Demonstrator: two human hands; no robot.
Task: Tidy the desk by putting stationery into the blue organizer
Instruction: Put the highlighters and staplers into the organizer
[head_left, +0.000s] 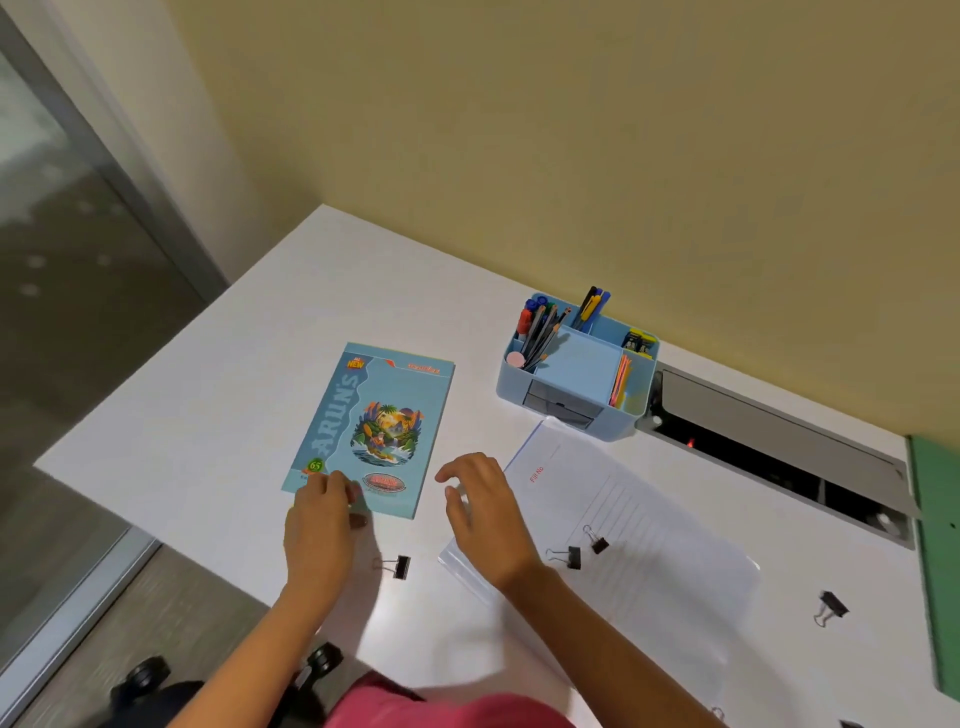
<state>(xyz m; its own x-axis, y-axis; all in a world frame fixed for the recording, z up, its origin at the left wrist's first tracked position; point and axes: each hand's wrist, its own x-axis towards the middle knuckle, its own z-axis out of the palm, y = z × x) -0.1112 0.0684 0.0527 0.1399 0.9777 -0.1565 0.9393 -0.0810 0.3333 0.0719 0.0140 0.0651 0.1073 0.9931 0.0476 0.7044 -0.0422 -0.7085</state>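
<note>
Hands: I see both low over the near part of the desk, apart from each other, nothing carried between them
Left hand: fingers bent on the near corner of the notebook; I cannot tell whether they pinch the cover or only rest on it
Right hand: fingers loosely curled, holding nothing, between the notebook and the lined sheet
Organizer: far side of the desk by the wall, well apart from both hands; pens and pencils stand in its back compartments, coloured slips in the right one
Clips: one binder clip lies on bare desk between the wrists, two more clips lie on the sheet, a fourth clip is far right near the green board
Risk, clips: I judge them the likely next pick; small and springy, so a hurried pinch on the wire handles could flick one off the near edge
Risk, sheet: lifting one clip off the slick sheet may drag the paper and shift its neighbour
Risk, reach: the way to the organizer passes over the notebook; a forearm could nudge it sideways
Risk, slot: the open cable slot lies just beside the organizer; a clip dropped short on that side could fall in
Risk, pencils: they lean outward, so a hand coming in low over the rim could knock them out
</note>
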